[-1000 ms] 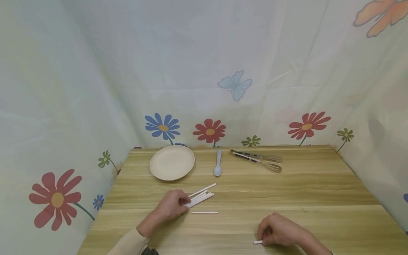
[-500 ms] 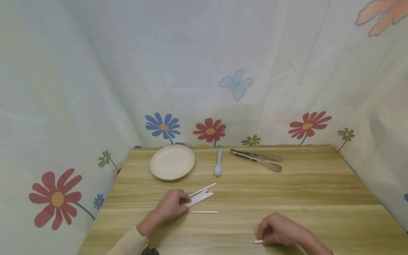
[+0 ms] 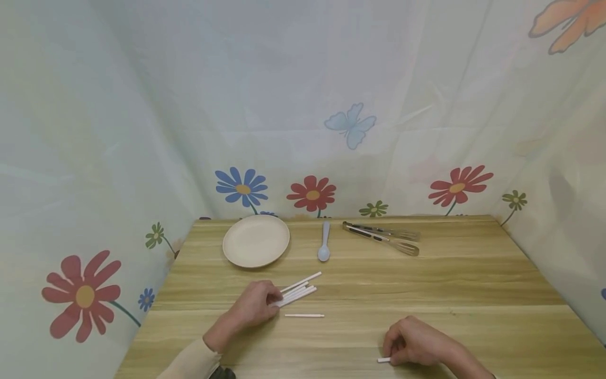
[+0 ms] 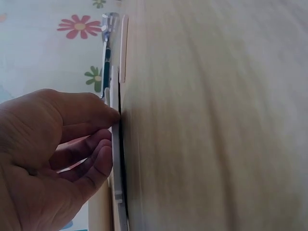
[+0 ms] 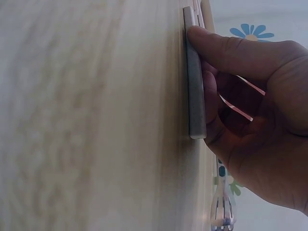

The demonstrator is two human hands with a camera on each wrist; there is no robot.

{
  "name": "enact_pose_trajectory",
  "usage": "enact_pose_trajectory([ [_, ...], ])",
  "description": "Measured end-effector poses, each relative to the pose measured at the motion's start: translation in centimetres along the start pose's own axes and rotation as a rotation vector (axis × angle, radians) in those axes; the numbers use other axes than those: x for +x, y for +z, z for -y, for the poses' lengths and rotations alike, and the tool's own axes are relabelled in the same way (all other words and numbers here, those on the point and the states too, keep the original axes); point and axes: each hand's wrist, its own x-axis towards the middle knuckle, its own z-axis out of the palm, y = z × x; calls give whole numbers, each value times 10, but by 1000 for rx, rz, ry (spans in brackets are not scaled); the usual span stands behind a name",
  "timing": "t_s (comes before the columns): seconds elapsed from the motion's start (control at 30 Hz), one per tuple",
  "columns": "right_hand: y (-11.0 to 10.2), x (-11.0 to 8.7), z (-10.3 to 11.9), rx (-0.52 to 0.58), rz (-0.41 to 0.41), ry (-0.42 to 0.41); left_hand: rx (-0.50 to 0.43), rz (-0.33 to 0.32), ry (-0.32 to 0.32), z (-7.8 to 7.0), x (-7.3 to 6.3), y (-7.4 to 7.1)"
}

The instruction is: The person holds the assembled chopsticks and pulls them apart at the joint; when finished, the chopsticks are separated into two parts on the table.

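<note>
In the head view, my left hand (image 3: 258, 303) pinches the left ends of several slim white sticks (image 3: 300, 293), fanned out on the wooden table. Its thumb tip lies against one stick (image 4: 117, 159) in the left wrist view, the other fingers curling in behind. A separate white stick (image 3: 304, 316) with a narrower tip lies just in front of that bundle. At the front right, my right hand (image 3: 416, 341) holds a single short white stick (image 3: 383, 360) low at the tabletop. The right wrist view has the thumb pressed near one end of this stick (image 5: 195, 82).
Along the back of the table (image 3: 473, 284) stand a cream plate (image 3: 255, 242), a pale blue spoon (image 3: 324, 247) and metal tongs (image 3: 374, 235) with slotted ends. A flower-printed curtain (image 3: 284, 105) encloses the back and both sides.
</note>
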Motion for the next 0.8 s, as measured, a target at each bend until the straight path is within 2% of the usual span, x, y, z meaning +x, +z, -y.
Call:
enact_pose_trajectory([
  [0.2,0,0,1,-19,-2,-13,44,-33,48,2,0,1],
  [0.5,0,0,1,-10,6,-3,-44,-30,64,7,0,1],
  [0.8,0,1,2,-11,7,35,-79,-28,49,7,1,-2],
])
